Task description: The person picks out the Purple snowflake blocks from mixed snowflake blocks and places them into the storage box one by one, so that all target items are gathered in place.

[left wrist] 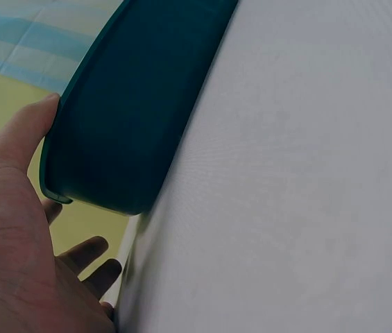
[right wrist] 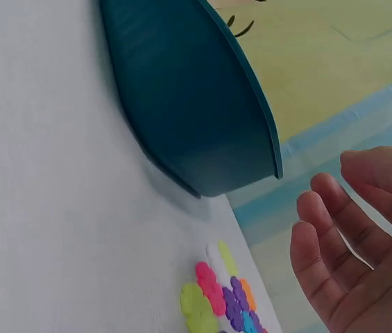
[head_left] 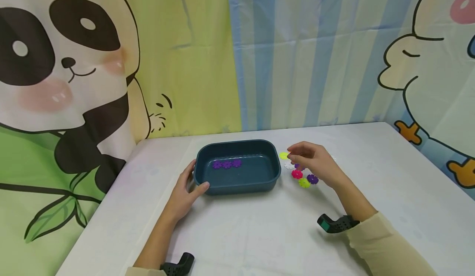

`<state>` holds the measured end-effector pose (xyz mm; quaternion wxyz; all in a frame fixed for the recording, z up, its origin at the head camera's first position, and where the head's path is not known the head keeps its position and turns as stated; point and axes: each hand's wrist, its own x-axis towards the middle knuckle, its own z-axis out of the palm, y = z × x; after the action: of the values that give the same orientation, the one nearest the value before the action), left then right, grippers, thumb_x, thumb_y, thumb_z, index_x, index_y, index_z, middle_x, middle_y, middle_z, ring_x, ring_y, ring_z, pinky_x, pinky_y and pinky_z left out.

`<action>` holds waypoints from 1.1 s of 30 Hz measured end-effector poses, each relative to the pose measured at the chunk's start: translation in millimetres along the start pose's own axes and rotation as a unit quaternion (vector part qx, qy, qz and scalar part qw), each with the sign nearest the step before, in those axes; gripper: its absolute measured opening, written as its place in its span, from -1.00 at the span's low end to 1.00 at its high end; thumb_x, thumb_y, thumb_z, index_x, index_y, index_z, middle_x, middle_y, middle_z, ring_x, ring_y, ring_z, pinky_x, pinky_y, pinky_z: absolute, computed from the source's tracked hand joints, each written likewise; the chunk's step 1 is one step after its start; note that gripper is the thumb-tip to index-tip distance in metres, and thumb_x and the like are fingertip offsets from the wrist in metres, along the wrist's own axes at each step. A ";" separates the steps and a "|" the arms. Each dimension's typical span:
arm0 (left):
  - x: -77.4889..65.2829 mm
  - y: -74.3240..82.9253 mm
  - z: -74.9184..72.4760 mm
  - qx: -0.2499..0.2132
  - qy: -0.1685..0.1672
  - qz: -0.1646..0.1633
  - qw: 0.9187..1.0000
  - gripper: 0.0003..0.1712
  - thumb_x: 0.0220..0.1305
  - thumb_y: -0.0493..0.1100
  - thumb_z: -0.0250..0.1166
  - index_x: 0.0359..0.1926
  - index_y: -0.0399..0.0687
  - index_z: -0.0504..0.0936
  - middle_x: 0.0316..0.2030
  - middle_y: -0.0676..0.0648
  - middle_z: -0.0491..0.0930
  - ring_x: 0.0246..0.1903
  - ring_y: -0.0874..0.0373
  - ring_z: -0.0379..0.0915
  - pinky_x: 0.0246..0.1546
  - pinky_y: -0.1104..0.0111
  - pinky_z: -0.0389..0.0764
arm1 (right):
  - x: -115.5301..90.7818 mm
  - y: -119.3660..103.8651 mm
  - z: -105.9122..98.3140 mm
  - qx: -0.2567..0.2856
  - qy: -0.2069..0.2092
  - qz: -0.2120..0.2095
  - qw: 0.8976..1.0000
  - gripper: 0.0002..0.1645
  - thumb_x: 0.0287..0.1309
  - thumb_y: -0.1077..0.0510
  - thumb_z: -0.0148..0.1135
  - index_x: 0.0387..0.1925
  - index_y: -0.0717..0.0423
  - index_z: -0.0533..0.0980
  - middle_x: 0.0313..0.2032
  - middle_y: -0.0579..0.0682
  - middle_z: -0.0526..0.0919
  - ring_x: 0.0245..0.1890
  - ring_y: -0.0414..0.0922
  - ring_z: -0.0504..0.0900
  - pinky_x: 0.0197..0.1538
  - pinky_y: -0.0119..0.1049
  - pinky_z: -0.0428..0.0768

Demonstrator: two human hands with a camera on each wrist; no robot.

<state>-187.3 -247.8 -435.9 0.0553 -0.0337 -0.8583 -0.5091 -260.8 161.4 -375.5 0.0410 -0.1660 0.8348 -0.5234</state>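
A dark teal rectangular container point(head_left: 237, 187) stands on the white table. Three purple flower-shaped pieces point(head_left: 226, 165) lie in a row on its floor. At its left end, my left hand point(head_left: 182, 197) holds the corner, the thumb on the rim point(left wrist: 50, 111) and the other fingers around the outer side. To the right of the container, my right hand point(head_left: 313, 162) hovers above a loose group of flower pieces, fingers loosely bent and nothing between thumb and fingertips. Among these are a pink piece point(head_left: 297, 174), a yellow-green piece point(head_left: 304, 182) and a purple piece point(head_left: 313, 179).
Orange point(right wrist: 248, 294) and blue point(right wrist: 250, 322) pieces show in the right wrist view; the hand partly covers this group in the head view. Cartoon-printed curtains point(head_left: 185, 61) hang behind the table point(head_left: 259, 234). Each wrist wears a black device point(head_left: 337, 223).
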 end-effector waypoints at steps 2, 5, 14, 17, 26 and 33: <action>0.2 -0.1 -0.2 0.002 0.000 -0.002 1.000 0.02 0.35 0.14 0.35 0.66 0.24 -0.01 0.63 -0.12 0.02 0.62 -0.23 -0.08 0.56 -0.24 0.01 | -1.8 2.1 -3.5 -0.004 -0.004 0.008 1.000 -0.49 0.40 -0.01 0.30 0.24 0.17 0.53 0.08 0.31 0.68 -0.01 0.23 0.72 0.00 -0.02 0.77; 0.7 -0.6 -0.2 0.002 -0.001 -0.004 1.000 0.02 0.34 0.15 0.35 0.66 0.25 -0.01 0.63 -0.10 0.02 0.62 -0.22 -0.08 0.55 -0.24 0.01 | -5.2 6.6 -9.5 -0.010 -0.018 0.017 1.000 -0.46 0.39 -0.01 0.31 0.26 0.20 0.52 0.10 0.30 0.67 0.00 0.17 0.72 -0.02 -0.10 0.77; 0.3 0.9 0.0 0.000 -0.002 -0.005 1.000 0.02 0.36 0.12 0.35 0.66 0.25 -0.02 0.64 -0.10 -0.01 0.62 -0.22 -0.09 0.56 -0.24 0.01 | -11.2 20.9 -37.5 -0.054 -0.068 0.044 0.995 -0.46 0.34 0.04 0.33 0.25 0.21 0.53 0.13 0.20 0.67 0.02 0.02 0.69 -0.04 -0.16 0.75; 0.1 0.5 -0.1 0.000 -0.002 -0.003 1.000 0.02 0.35 0.12 0.35 0.66 0.24 -0.02 0.64 -0.11 0.00 0.62 -0.22 -0.09 0.56 -0.23 0.01 | -12.2 26.1 -44.6 -0.063 -0.084 0.064 0.992 -0.47 0.31 0.05 0.36 0.23 0.18 0.54 0.14 0.20 0.66 0.01 0.01 0.69 -0.05 -0.17 0.75; -0.2 -1.2 -0.2 0.002 0.000 0.000 1.000 0.02 0.35 0.15 0.35 0.66 0.26 -0.01 0.63 -0.12 0.02 0.62 -0.23 -0.08 0.55 -0.25 0.01 | -10.2 40.6 -51.8 -0.093 -0.110 0.088 0.986 -0.51 0.22 0.11 0.44 0.16 0.15 0.60 0.03 0.13 0.70 -0.01 -0.04 0.67 -0.06 -0.28 0.73; -0.1 -1.0 0.6 0.003 -0.001 -0.006 1.000 0.01 0.35 0.14 0.35 0.66 0.28 -0.01 0.64 -0.11 0.01 0.62 -0.23 -0.09 0.55 -0.25 0.01 | -11.0 45.8 -53.7 -0.098 -0.121 0.091 0.984 -0.53 0.19 0.14 0.47 0.12 0.15 0.62 0.01 0.11 0.71 0.03 -0.03 0.64 0.00 -0.27 0.72</action>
<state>-187.3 -247.8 -437.0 0.0517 -0.0287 -0.8601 -0.5067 -274.2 229.3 -393.3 0.1730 -0.1548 0.8823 -0.4094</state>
